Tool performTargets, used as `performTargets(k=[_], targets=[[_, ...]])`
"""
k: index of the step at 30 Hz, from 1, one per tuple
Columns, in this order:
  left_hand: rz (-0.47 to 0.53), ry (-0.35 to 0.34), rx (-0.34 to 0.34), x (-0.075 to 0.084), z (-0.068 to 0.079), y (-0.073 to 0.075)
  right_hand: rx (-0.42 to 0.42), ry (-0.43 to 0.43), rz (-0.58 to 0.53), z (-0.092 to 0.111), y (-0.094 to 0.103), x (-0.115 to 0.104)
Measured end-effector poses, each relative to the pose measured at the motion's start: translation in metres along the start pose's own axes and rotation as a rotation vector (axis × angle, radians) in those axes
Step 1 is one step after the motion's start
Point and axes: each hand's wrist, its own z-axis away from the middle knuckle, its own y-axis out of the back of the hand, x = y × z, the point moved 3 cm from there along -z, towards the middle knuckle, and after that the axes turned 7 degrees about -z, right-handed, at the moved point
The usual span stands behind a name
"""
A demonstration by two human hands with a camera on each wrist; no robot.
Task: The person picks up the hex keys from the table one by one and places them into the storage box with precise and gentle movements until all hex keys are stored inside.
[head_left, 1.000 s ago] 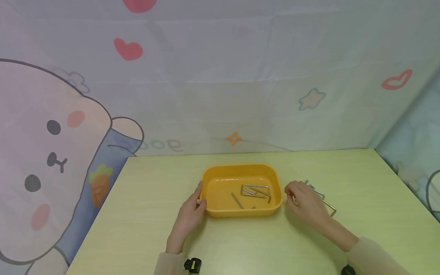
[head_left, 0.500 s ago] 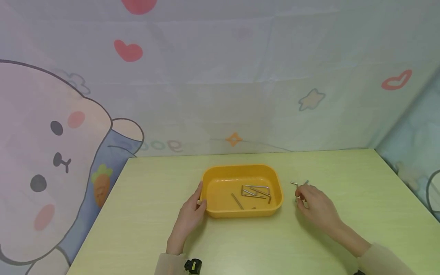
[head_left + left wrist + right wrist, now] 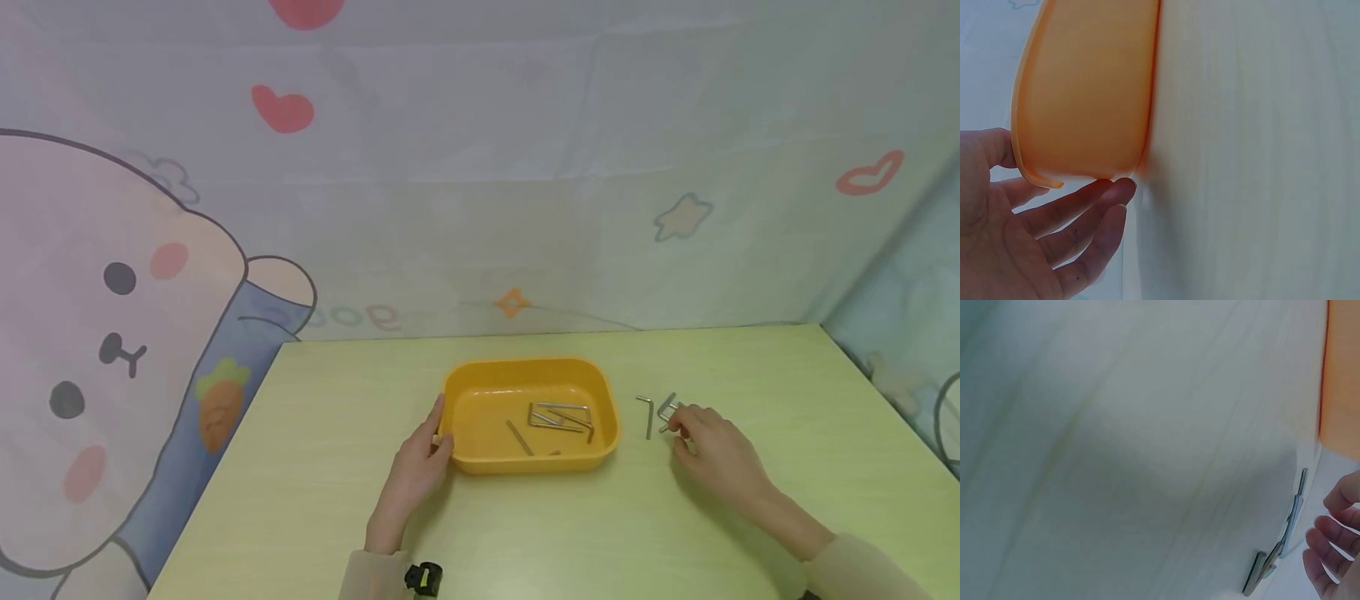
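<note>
A yellow plastic tray sits on the table with several L-shaped hex keys lying in it. My left hand touches the outside of the tray's left end; in the left wrist view its fingers are fairly straight against the end wall. Right of the tray, one hex key lies by itself on the table. My right hand is over more hex keys, partly hiding them. The right wrist view shows its fingers loosely curled beside the metal hex keys, with nothing visible between them.
The pale yellow-green table ends at a back edge against a patterned cloth. A dark cable hangs at the far right. Black wrist straps show at the cuffs, such as the left strap.
My right hand has moved rightward, away from the tray. A single hex key has come into view where the hand was. My left hand and the tray stay in place.
</note>
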Motion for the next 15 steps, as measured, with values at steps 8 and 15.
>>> performTargets(k=[8,15], targets=[[-0.001,0.001,0.001,0.0,0.0,0.0,-0.028,-0.036,0.063,0.004,0.0,0.016],[0.002,0.004,-0.001,0.0,0.0,-0.001,-0.031,-0.049,0.087,0.008,0.001,0.029]])
